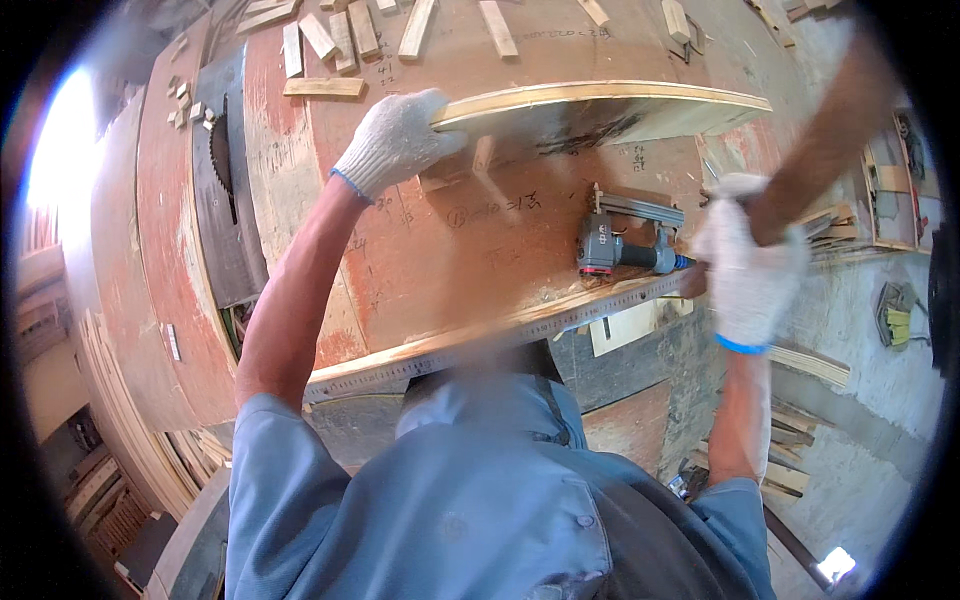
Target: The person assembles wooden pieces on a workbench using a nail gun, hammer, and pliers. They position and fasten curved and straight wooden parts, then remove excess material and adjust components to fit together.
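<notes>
My left hand [402, 140], in a white knit glove, grips the left end of a pale-edged wooden panel [610, 92]. The panel stands tilted on edge across the reddish-brown workbench [420, 270]. My right hand [752, 265], gloved too and blurred by motion, is closed round a long brown bar [835, 125] that looks like wood. The bar slants up toward the upper right; its full shape is smeared. Between the panel and the bench's front edge lies a grey pneumatic nail gun [625, 245], close to my right hand. A small wood block [484, 154] touches the panel's near face.
A measuring rule [420, 362] runs along the bench's front edge. Several wood offcuts [340, 40] lie at the back. A bare circular saw blade [220, 155] sticks up through a metal plate at the left. Stacked wood strips [815, 362] lie low at the right.
</notes>
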A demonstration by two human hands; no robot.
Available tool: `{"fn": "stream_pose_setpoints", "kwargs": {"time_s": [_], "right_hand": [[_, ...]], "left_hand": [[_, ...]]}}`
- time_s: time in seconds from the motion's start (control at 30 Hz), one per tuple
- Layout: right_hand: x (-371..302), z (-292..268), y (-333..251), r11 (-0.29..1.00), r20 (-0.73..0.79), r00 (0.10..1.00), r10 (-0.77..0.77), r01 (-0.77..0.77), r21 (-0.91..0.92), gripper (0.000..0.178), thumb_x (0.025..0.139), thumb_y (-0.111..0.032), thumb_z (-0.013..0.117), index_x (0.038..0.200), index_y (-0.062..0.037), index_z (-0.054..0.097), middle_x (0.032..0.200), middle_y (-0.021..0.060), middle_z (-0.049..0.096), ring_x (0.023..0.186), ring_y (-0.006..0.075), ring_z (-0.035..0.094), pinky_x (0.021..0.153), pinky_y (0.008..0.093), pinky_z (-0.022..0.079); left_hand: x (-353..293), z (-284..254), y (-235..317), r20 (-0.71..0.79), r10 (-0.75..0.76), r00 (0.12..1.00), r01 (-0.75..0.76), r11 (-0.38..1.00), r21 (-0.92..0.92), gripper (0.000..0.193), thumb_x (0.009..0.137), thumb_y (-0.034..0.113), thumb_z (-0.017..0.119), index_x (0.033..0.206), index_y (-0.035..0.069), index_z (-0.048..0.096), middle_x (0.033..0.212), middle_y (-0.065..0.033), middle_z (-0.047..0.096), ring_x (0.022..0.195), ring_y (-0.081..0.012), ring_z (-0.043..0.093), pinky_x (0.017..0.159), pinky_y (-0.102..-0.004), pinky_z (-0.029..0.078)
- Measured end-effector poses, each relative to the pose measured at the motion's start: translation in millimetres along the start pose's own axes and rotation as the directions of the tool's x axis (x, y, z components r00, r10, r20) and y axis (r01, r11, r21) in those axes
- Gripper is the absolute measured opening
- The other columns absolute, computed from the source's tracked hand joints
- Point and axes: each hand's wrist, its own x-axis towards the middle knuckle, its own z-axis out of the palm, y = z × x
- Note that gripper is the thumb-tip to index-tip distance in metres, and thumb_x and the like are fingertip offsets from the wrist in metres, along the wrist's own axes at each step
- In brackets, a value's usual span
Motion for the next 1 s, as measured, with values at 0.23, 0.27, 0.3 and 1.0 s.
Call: {"fn": "stream_pose_setpoints", "kwargs": {"time_s": [0.23,0.27,0.3,1.0], "right_hand": [[19.6,46.0,36.6,0.660,0.430,0.900,-0.070,0.365,-0.657,0.029,0.092,-0.030,0.069,0.111,-0.0080,0.070,0.093,0.0252,0.073,0.091,0.0466,0.071,0.081,0.0552,0.056],[20.7,41.4,33.7,0.673,0.416,0.903,-0.108,0.374,-0.637,0.025,0.093,-0.028,0.067,0.109,-0.0083,0.070,0.091,0.0238,0.073,0.091,0.0453,0.071,0.081,0.0542,0.056],[21.4,35.9,30.0,0.686,0.401,0.905,-0.145,0.383,-0.618,0.022,0.094,-0.026,0.066,0.107,-0.0086,0.070,0.089,0.0224,0.074,0.090,0.0441,0.072,0.080,0.0531,0.056],[36.9,-27.1,176.6,0.937,0.245,0.908,0.340,-0.304,-0.173,0.025,0.092,-0.026,0.071,0.098,-0.0011,0.069,0.073,0.0116,0.067,0.065,0.0269,0.067,0.060,0.0414,0.053]], "left_hand": [[0.9,-1.5,-0.6,-0.012,0.001,1.000,-0.002,0.999,-0.051,0.042,0.089,0.042,0.077,0.110,0.007,0.070,0.092,-0.0198,0.073,0.084,-0.0385,0.072,0.075,-0.0462,0.055],[1.8,-2.1,1.2,-0.013,0.012,1.000,-0.013,0.999,-0.049,0.042,0.089,0.043,0.077,0.108,0.006,0.069,0.091,-0.0203,0.073,0.085,-0.0392,0.072,0.076,-0.0469,0.055],[2.7,-4.1,2.6,-0.003,0.004,1.000,-0.004,0.999,-0.040,0.042,0.089,0.043,0.077,0.107,0.005,0.069,0.091,-0.0202,0.073,0.085,-0.0393,0.072,0.076,-0.0470,0.055],[6.7,-9.6,7.6,-0.003,-0.061,0.998,0.061,0.997,-0.056,0.042,0.087,0.041,0.076,0.100,0.002,0.066,0.088,-0.0242,0.071,0.085,-0.0430,0.070,0.074,-0.0495,0.054]]}}
